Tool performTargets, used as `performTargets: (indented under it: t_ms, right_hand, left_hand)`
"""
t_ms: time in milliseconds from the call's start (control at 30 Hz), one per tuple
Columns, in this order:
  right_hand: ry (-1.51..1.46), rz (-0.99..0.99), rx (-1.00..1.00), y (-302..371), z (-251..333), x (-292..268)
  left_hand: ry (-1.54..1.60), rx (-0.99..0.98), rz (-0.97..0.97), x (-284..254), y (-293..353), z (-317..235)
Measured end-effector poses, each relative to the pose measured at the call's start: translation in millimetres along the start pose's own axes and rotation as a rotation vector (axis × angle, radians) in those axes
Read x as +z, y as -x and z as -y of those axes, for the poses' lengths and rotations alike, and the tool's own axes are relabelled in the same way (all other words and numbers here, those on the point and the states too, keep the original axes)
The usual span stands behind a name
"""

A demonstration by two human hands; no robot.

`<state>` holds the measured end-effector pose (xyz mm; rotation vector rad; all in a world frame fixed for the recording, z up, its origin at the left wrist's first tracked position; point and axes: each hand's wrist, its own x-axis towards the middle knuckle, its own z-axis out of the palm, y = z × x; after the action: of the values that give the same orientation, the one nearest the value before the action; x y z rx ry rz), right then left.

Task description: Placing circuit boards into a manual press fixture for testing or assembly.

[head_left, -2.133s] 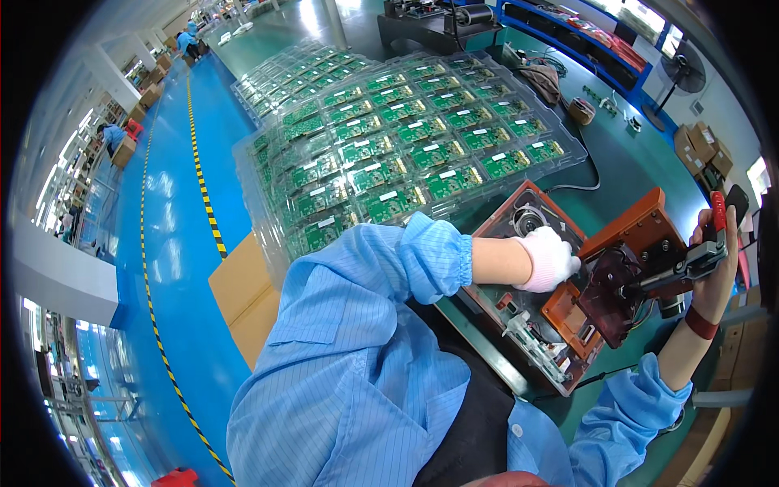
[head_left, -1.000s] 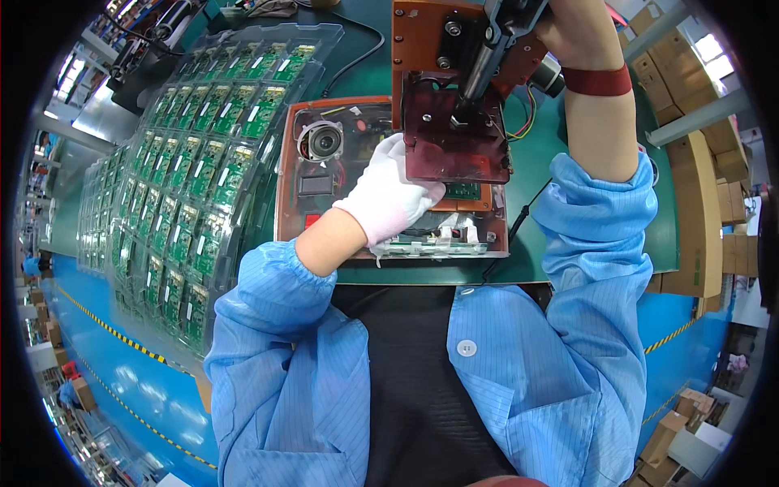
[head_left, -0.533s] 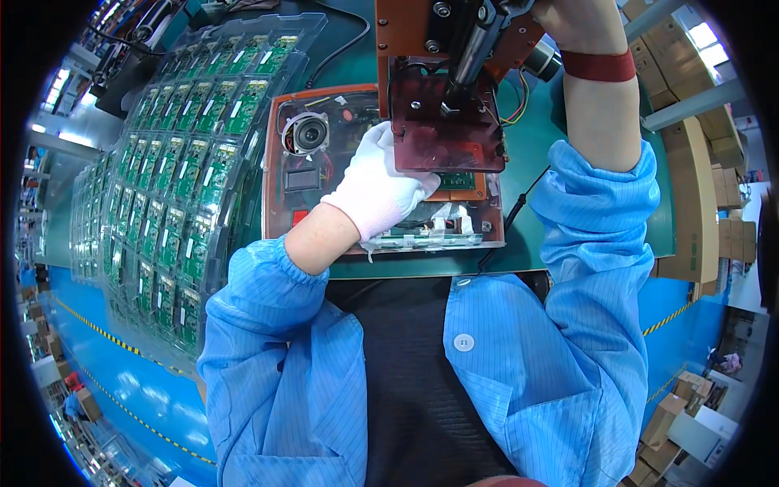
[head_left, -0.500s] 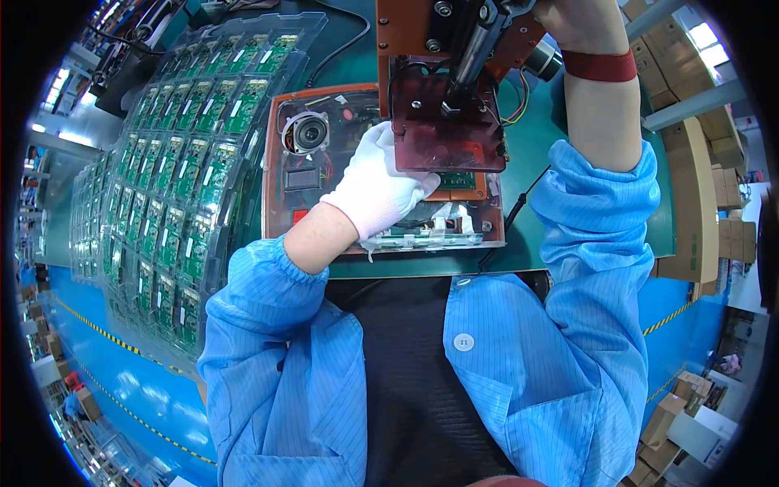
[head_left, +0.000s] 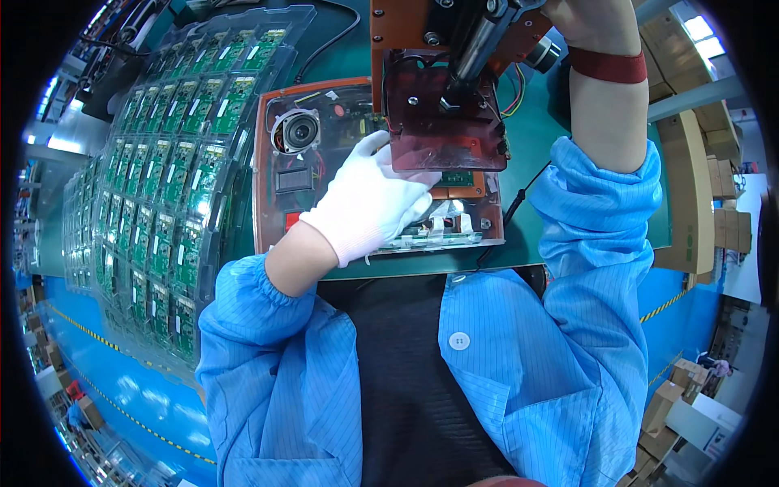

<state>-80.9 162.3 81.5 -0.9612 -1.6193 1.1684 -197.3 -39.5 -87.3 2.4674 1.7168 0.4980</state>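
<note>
My left hand [head_left: 365, 199], in a white glove, is over a test fixture [head_left: 276, 213] with a clear top and an orange rim. Its fingers are apart, some reaching under a dark red see-through plate [head_left: 442, 150], and nothing shows in its grasp. Beside the fingertips a green circuit board [head_left: 459, 178] sits in an orange nest [head_left: 454, 193], partly covered by the plate. Above stands an orange lever press [head_left: 389, 49] with a steel rod [head_left: 477, 49]. My bare right hand [head_left: 596, 24] is up by the press's lever end; the top edge cuts off its fingers.
Clear plastic trays [head_left: 213, 154] with several green boards rise on the left. The fixture carries a round speaker-like part [head_left: 297, 131]. A black cable [head_left: 513, 209] runs along its right side. A cardboard box [head_left: 686, 195] stands at the right edge of the green mat [head_left: 535, 243].
My left hand has shifted slightly left and its fingers have spread, drawing back a little from the board. My right hand remains at the lever. The whole view has shifted slightly.
</note>
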Motion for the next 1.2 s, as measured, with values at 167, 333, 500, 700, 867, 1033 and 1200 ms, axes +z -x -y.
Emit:
performTargets:
  t_ms: [167,333,500,700,867,1033,1200]
  right_hand:
    - [0.046,0.157,-0.359,3.5,-1.4,7.5]
    - [0.246,0.389,-1.227,-21.8,-27.4,-3.6]
    - [1.121,-0.118,-1.523,-75.8,-69.0,-63.3]
    - [-0.334,0.447,-0.627,-5.7,-7.7,26.5]
    - [-0.209,0.277,-0.787,47.0,1.1,12.7]
    - [0.356,0.000,-1.343,100.6,-16.1,-11.9]
    - [0.307,-0.164,-1.412,132.8,-97.7,35.3]
  left_hand:
    - [-0.031,-0.027,-0.034,7.0,6.7,2.8]
    - [-0.068,-0.016,-0.019,5.0,2.6,3.5]
    - [-0.030,-0.055,-0.157,-8.5,19.1,-16.1]
    - [0.003,-0.043,-0.161,3.0,55.3,0.8]
    - [0.057,-0.115,-0.361,8.3,85.9,11.2]
    - [0.009,-0.294,-0.496,0.9,149.8,22.0]
    - [-0.043,-0.397,-0.503,6.4,183.1,26.7]
